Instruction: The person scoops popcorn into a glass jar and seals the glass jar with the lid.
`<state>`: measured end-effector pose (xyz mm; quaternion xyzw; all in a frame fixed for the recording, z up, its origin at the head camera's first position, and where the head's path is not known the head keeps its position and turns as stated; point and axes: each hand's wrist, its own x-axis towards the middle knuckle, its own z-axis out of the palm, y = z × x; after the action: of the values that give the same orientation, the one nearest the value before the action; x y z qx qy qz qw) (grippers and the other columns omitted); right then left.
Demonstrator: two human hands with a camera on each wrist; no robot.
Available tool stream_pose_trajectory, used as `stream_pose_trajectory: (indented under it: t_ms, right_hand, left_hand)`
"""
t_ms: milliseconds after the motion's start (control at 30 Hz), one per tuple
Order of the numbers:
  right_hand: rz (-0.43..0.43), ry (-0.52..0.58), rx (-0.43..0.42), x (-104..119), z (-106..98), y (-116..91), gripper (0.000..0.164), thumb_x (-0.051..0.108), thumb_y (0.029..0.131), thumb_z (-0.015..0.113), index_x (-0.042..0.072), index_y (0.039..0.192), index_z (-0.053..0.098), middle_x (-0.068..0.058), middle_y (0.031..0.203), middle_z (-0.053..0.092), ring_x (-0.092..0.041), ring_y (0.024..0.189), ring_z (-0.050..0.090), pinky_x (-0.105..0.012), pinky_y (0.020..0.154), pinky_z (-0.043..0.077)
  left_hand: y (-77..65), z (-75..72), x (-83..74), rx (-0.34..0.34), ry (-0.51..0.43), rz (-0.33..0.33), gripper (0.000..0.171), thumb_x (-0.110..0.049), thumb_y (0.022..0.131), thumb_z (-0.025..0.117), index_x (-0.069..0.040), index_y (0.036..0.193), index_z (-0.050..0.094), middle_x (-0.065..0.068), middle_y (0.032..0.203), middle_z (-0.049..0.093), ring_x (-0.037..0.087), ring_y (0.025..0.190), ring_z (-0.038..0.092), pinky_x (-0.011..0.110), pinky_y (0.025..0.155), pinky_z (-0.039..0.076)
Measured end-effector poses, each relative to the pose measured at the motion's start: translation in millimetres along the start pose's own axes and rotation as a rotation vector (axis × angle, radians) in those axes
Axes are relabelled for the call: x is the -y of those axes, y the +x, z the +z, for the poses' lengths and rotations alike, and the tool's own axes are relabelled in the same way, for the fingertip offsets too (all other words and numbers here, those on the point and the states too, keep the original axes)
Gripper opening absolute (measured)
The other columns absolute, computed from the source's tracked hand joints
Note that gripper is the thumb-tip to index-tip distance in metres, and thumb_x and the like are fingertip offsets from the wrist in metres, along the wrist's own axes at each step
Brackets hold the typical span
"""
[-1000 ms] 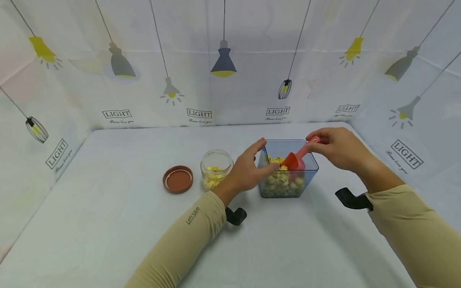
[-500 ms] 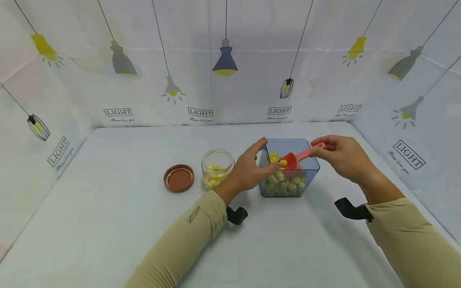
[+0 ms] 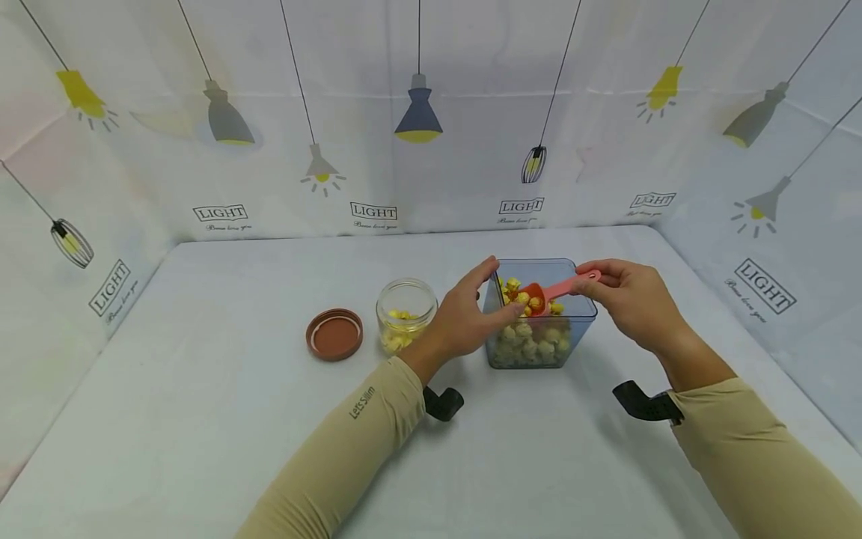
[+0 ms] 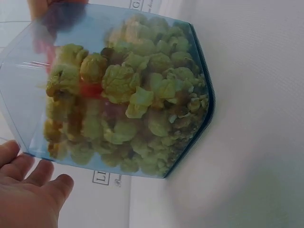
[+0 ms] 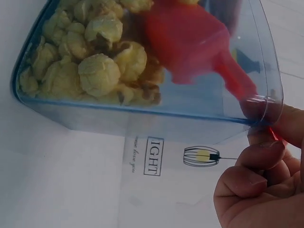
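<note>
A bluish see-through container [image 3: 528, 348], partly filled with popcorn [image 5: 99, 74], stands on the table. My right hand [image 3: 629, 299] pinches the handle of a pink-red scoop [image 3: 562, 287] over the container's right side. The scoop's bowl lies low among the popcorn, with several pieces in it. My left hand [image 3: 468, 318] holds the container's left side, thumb by the front rim and fingers toward the back left corner. Through the wall in the left wrist view, the scoop shows only as a red patch behind popcorn [image 4: 121, 83].
An uncapped clear jar [image 3: 406, 307] with some yellow popcorn stands left of the container, partly behind my left wrist. A brown lid [image 3: 334, 335] lies farther left on the white table [image 3: 222, 419]. Lamp-printed cloth [image 3: 269, 165] hangs around the back and sides.
The scoop has tipped flatter, and popcorn now shows in its bowl. My right hand has lowered a little with it. The left hand and container have stayed put.
</note>
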<state>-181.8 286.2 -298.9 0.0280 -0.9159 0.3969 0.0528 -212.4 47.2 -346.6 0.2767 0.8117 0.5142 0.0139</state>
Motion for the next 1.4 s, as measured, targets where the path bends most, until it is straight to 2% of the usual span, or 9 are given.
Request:
stream_pose_trajectory:
  t_ms: [67, 300, 433, 700, 933, 1033, 1167, 1267, 1400]
  right_hand:
    - [0.012, 0.017, -0.009, -1, -1, 0, 0.050, 0.047, 0.082, 0.058, 0.008, 0.114, 0.058, -0.010, 0.097, 0.065, -0.018, 0.095, 0.051, -0.038, 0.080, 0.039]
    - [0.007, 0.047, -0.051, -8, -4, 0, 0.047, 0.044, 0.083, 0.058, 0.008, 0.114, 0.058, -0.003, 0.082, 0.061, -0.015, 0.071, 0.046, -0.025, 0.055, 0.037]
    - [0.007, 0.079, -0.067, -9, -7, 0, 0.046, 0.042, 0.084, 0.058, 0.008, 0.114, 0.058, 0.004, 0.087, 0.064, -0.013, 0.076, 0.051, -0.023, 0.064, 0.042]
    - [0.006, 0.103, -0.023, -10, 0, 3, 0.046, 0.042, 0.084, 0.057, 0.008, 0.114, 0.058, -0.011, 0.094, 0.061, -0.018, 0.079, 0.050, -0.029, 0.068, 0.043]
    - [0.033, 0.111, -0.042, -16, -7, 3, 0.048, 0.044, 0.084, 0.057, 0.008, 0.117, 0.056, 0.008, 0.092, 0.064, -0.012, 0.084, 0.055, -0.027, 0.070, 0.045]
    - [0.038, 0.156, -0.039, -19, -10, 3, 0.049, 0.042, 0.086, 0.055, 0.005, 0.118, 0.054, 0.012, 0.090, 0.064, -0.013, 0.084, 0.051, -0.023, 0.068, 0.045]
    - [0.039, 0.288, -0.041, -21, -10, 3, 0.045, 0.035, 0.087, 0.057, 0.000, 0.116, 0.054, 0.011, 0.086, 0.062, -0.016, 0.079, 0.046, -0.022, 0.064, 0.044]
    - [0.029, 0.383, -0.040, -23, -7, 4, 0.037, 0.029, 0.086, 0.059, 0.002, 0.111, 0.057, 0.008, 0.084, 0.063, -0.015, 0.075, 0.046, -0.023, 0.062, 0.043]
    - [0.005, 0.428, -0.016, -23, -4, 5, 0.033, 0.027, 0.086, 0.060, 0.003, 0.110, 0.058, 0.006, 0.084, 0.064, -0.015, 0.076, 0.048, -0.023, 0.061, 0.042]
  left_hand:
    - [0.4, 0.1, 0.5, 0.001, -0.004, 0.001, 0.076, -0.050, 0.082, 0.056, -0.018, 0.142, 0.023, -0.010, 0.142, 0.025, 0.004, 0.127, 0.024, 0.028, 0.099, 0.030]
    - [-0.7, -0.8, 0.3, 0.005, -0.017, 0.002, 0.076, -0.050, 0.081, 0.056, -0.020, 0.142, 0.023, -0.010, 0.142, 0.025, 0.002, 0.126, 0.024, 0.028, 0.099, 0.030]
    - [-0.8, -0.6, 0.6, 0.006, -0.024, 0.003, 0.076, -0.049, 0.082, 0.057, -0.019, 0.142, 0.022, -0.011, 0.142, 0.025, 0.002, 0.127, 0.022, 0.028, 0.100, 0.030]
    - [-1.2, -1.6, 0.0, 0.003, -0.033, 0.008, 0.076, -0.048, 0.082, 0.057, -0.019, 0.143, 0.022, -0.010, 0.142, 0.025, 0.002, 0.127, 0.023, 0.029, 0.100, 0.029]
    - [-0.8, -0.8, -0.2, 0.005, -0.037, 0.007, 0.078, -0.049, 0.082, 0.057, -0.016, 0.143, 0.022, -0.011, 0.142, 0.025, 0.003, 0.127, 0.022, 0.031, 0.100, 0.030]
    - [-0.2, -0.2, -0.6, 0.003, -0.027, -0.001, 0.077, -0.050, 0.082, 0.057, -0.018, 0.143, 0.022, -0.012, 0.142, 0.024, 0.002, 0.127, 0.022, 0.029, 0.099, 0.030]
    - [-0.1, 0.5, -0.6, 0.004, -0.028, -0.005, 0.076, -0.050, 0.081, 0.057, -0.020, 0.143, 0.022, -0.012, 0.142, 0.025, 0.002, 0.127, 0.022, 0.029, 0.099, 0.030]
    - [0.0, 0.4, 0.3, 0.007, -0.036, -0.004, 0.077, -0.050, 0.081, 0.057, -0.021, 0.143, 0.021, -0.012, 0.142, 0.025, 0.002, 0.127, 0.022, 0.030, 0.100, 0.030]
    - [0.3, 0.1, 2.1, 0.006, -0.043, -0.001, 0.076, -0.049, 0.081, 0.057, -0.021, 0.143, 0.021, -0.011, 0.142, 0.026, 0.002, 0.127, 0.023, 0.030, 0.100, 0.030]
